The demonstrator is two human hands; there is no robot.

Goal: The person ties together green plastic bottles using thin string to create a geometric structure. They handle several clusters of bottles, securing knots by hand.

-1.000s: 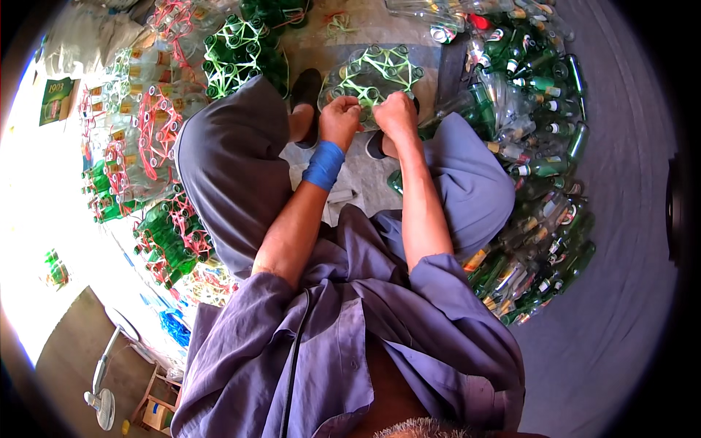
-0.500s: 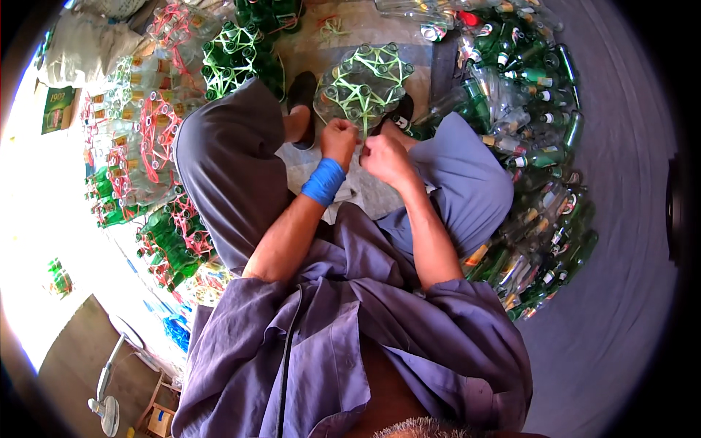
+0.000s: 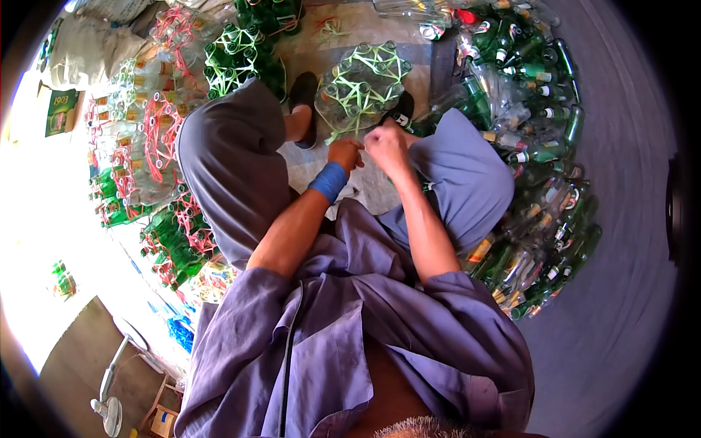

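Between my feet stands a bundle of clear glass bottles (image 3: 350, 109), upright and close together. Light green plastic strap (image 3: 363, 89) criss-crosses around their necks in a star-like web. Its loose length trails off the bundle's near edge toward my hands. My left hand (image 3: 345, 155), with a blue wrap on the wrist, is closed in a pinch on this strap. Close beside it, my right hand (image 3: 387, 148) is closed too, fingertips near the left ones and slightly blurred. The strap between the fingers is thin and partly hidden.
Loose green and clear bottles (image 3: 540, 153) lie heaped along my right. To my left stand clear bottle bundles tied with red strap (image 3: 157, 139), and green bottles (image 3: 244, 55) tied with light green. A strap scrap (image 3: 332, 29) lies beyond the bundle. A fan (image 3: 109, 409) stands lower left.
My left hand has come nearer to me and slightly right, turning at the wrist. My right hand has shifted a little away from me. The strap near the bundle now bends leftward.
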